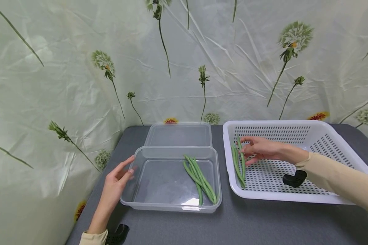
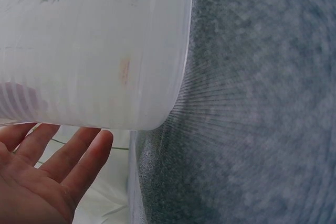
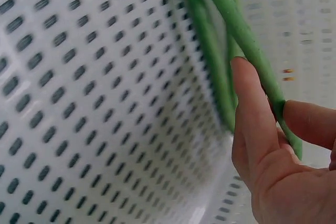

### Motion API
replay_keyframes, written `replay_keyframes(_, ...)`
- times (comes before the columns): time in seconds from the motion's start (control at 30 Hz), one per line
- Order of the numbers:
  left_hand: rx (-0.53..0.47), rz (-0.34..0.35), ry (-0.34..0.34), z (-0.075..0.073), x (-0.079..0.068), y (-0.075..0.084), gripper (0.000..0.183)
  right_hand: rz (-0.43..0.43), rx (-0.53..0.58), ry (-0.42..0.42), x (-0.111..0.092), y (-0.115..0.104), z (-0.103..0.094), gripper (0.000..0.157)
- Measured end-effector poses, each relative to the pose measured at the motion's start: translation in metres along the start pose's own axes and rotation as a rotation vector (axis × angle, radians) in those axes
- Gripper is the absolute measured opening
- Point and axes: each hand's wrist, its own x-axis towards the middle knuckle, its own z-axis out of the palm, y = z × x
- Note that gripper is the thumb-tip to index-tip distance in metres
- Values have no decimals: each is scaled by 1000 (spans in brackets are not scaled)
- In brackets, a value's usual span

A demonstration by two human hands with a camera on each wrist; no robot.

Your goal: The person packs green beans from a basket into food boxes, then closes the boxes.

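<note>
In the head view my left hand (image 1: 115, 185) is at the left side of a clear plastic container (image 1: 127, 200). The left wrist view shows its fingers (image 2: 86, 163) fairly straight against the container's outer wall (image 2: 100, 77). Several green beans (image 1: 202, 180) lie inside on the right. My right hand (image 1: 262, 148) reaches into a white perforated basket (image 1: 273, 195) and pinches a green bean (image 3: 247, 38) between thumb and fingers. More green beans (image 3: 210, 56) lie behind the pinched one, along the basket's left wall.
Behind the container lies a flat clear lid (image 1: 179, 134). Everything stands on a grey cloth-covered table (image 1: 171, 228). A flower-patterned sheet (image 1: 184, 51) hangs at the back and left.
</note>
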Motion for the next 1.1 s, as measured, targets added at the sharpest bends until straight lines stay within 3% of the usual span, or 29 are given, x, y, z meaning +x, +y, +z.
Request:
replay_keyframes(0.23,7,10,7,2,0,0,40,-78,-33,41,-13,-16,6,62)
replay_keyframes(0.67,15,-5,7,3,-2,2,40,-249,-31,105,-21,-38,31,55)
replay_keyframes(1.1,-17,-1,7,2,-1,0,40,-265,-5,60,-7,-45,57,52)
